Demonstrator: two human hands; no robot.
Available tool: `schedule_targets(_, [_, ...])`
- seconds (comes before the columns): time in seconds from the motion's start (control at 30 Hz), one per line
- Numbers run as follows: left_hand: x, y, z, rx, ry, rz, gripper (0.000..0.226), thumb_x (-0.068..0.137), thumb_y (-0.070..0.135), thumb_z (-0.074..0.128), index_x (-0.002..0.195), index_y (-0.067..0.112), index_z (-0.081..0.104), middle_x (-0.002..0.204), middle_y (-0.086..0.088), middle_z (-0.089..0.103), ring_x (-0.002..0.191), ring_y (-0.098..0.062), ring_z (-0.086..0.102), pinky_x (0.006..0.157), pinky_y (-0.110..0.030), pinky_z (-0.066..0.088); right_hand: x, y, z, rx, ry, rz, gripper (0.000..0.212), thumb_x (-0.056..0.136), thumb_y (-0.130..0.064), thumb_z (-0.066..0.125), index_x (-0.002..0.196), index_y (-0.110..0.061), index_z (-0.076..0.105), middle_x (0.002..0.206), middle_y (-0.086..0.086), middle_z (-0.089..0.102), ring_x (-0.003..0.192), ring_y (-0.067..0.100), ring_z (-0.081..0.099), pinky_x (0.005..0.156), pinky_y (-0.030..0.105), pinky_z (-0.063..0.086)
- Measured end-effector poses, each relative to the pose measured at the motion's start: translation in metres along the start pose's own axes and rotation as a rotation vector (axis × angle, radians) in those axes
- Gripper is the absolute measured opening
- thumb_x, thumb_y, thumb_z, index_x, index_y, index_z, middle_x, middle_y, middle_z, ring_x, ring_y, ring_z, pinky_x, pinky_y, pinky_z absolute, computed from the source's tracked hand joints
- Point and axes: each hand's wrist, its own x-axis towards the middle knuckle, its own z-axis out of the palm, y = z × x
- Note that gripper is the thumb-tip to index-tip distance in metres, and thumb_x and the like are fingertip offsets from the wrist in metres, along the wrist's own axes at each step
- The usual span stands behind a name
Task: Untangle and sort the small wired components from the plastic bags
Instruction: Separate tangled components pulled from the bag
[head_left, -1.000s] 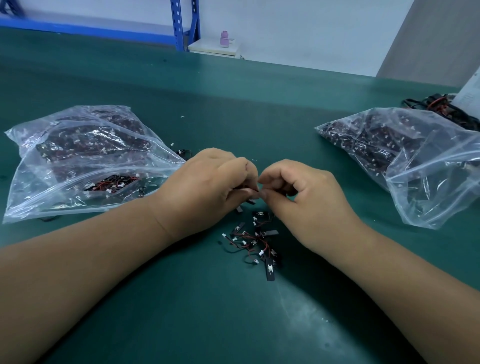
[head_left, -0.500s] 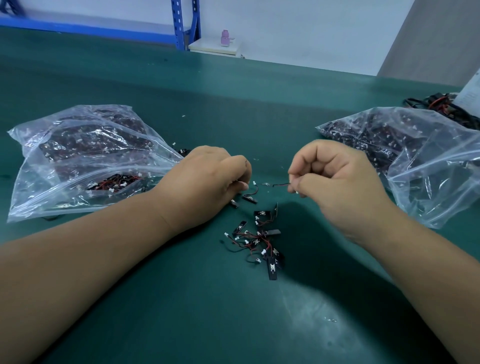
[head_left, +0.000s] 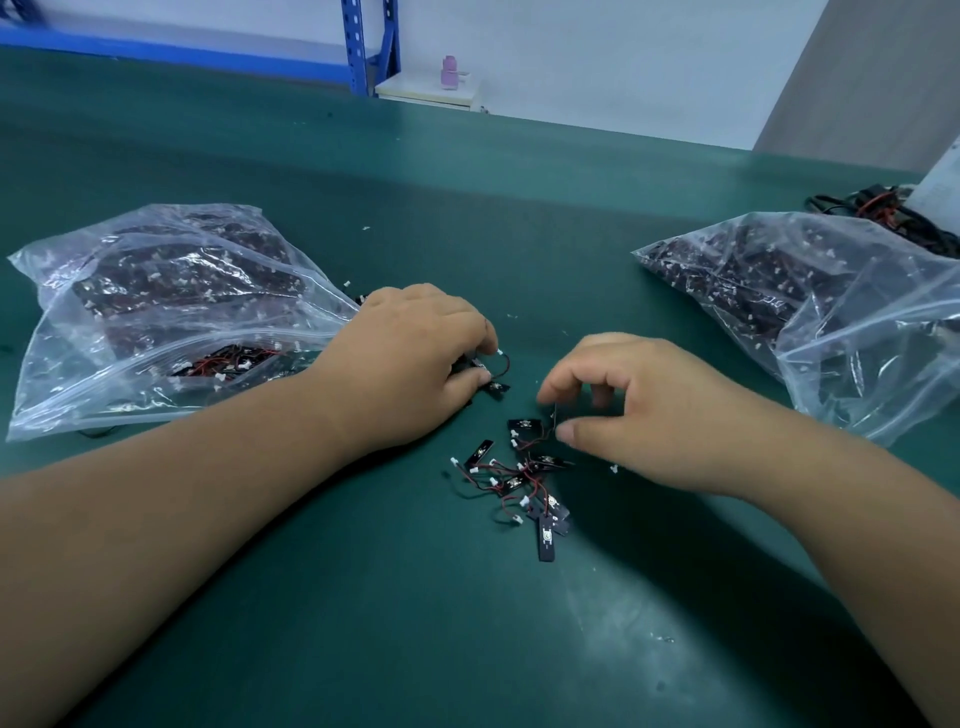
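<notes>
Left hand (head_left: 410, 364) grips component (head_left: 494, 387), right hand (head_left: 649, 415) pinches wire (head_left: 555, 415)

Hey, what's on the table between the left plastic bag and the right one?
Head view: the left hand holding a wired component, the right hand pinching a wire, and the loose component pile.
</notes>
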Motion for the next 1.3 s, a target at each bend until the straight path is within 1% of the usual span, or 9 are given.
schedule_targets(0.13, [0.000,0.002,0.001,0.000,0.010,-0.046,0.018,0.089,0.029,0.063,0.107,0.029,0.066,0.110,0.013,0.066,0.113,-0.019,0.054,0.097,-0.044,0.040,0.000,0.003,0.000,0.044,-0.131,0.003,0.028,0.080,-0.023,0.081,0.099,-0.040,0.072,0.097,-0.016,0.057,0.088,0.002,0.055,0.077,0.012,0.043])
schedule_targets(0.33, [0.000,0.002,0.001,-0.019,0.008,-0.061,0.017,0.089,0.026,0.063,0.106,0.028,0.067,0.108,0.012,0.067,0.112,-0.020,0.055,0.097,-0.043,0.041,0.004,0.018,0.005,-0.039,0.019,0.043,0.015,0.087,-0.025,0.074,0.086,-0.040,0.070,0.090,-0.014,0.055,0.077,-0.003,0.055,0.070,0.019,0.042])
schedule_targets(0.47, [0.001,0.002,0.001,-0.028,0.003,-0.063,0.017,0.089,0.025,0.063,0.105,0.028,0.066,0.107,0.012,0.067,0.109,-0.020,0.055,0.096,-0.043,0.042,0.006,0.027,0.005,-0.123,0.113,0.095,0.010,0.090,-0.022,0.069,0.092,-0.031,0.072,0.089,-0.013,0.055,0.081,0.002,0.056,0.077,0.030,0.049])
schedule_targets(0.57, [0.001,0.002,0.001,-0.022,-0.008,-0.066,0.018,0.089,0.027,0.062,0.106,0.028,0.066,0.108,0.012,0.067,0.110,-0.020,0.054,0.096,-0.043,0.042,0.005,0.024,0.002,-0.037,0.176,0.111,0.012,0.088,-0.027,0.070,0.095,-0.036,0.069,0.093,-0.015,0.057,0.086,0.002,0.056,0.080,0.027,0.044])
schedule_targets(0.67, [0.002,0.001,0.001,-0.018,-0.008,-0.062,0.018,0.089,0.027,0.062,0.107,0.028,0.066,0.108,0.011,0.067,0.110,-0.021,0.055,0.096,-0.044,0.043,0.003,0.013,0.006,-0.050,0.154,0.143,0.062,0.067,-0.069,0.058,0.126,-0.048,0.052,0.119,-0.023,0.049,0.114,0.004,0.046,0.098,0.029,0.030])
schedule_targets(0.77, [0.002,0.002,0.001,-0.015,-0.013,-0.061,0.018,0.089,0.027,0.062,0.107,0.027,0.066,0.108,0.011,0.067,0.110,-0.021,0.055,0.096,-0.044,0.043,0.002,0.002,0.021,-0.159,0.139,0.210,0.093,0.057,-0.086,0.042,0.142,-0.051,0.029,0.141,-0.022,0.034,0.131,0.008,0.029,0.103,0.031,0.018])
schedule_targets(0.93, [0.001,0.002,0.000,-0.017,-0.016,-0.060,0.018,0.089,0.027,0.062,0.106,0.027,0.066,0.108,0.010,0.068,0.109,-0.022,0.056,0.095,-0.045,0.044,0.005,0.008,0.027,-0.275,0.196,0.336,0.095,0.067,-0.084,0.046,0.149,-0.042,0.022,0.151,-0.012,0.030,0.139,0.022,0.027,0.112,0.044,0.020])
schedule_targets(1.1, [0.001,0.002,-0.001,-0.020,-0.014,-0.062,0.019,0.089,0.027,0.062,0.106,0.027,0.067,0.108,0.011,0.068,0.110,-0.021,0.056,0.096,-0.044,0.044,0.002,0.019,0.014,-0.129,0.128,0.343,0.116,0.048,-0.093,0.041,0.151,-0.046,0.017,0.156,-0.016,0.024,0.144,0.015,0.022,0.111,0.041,0.017])
schedule_targets(1.3, [0.001,0.002,0.000,-0.018,-0.017,-0.064,0.019,0.089,0.028,0.060,0.107,0.028,0.066,0.108,0.011,0.067,0.110,-0.020,0.055,0.096,-0.044,0.043,0.003,0.021,0.007,-0.185,0.008,0.310,0.114,0.056,-0.081,0.064,0.153,-0.047,0.012,0.158,-0.017,0.020,0.145,0.015,0.021,0.116,0.044,0.016])
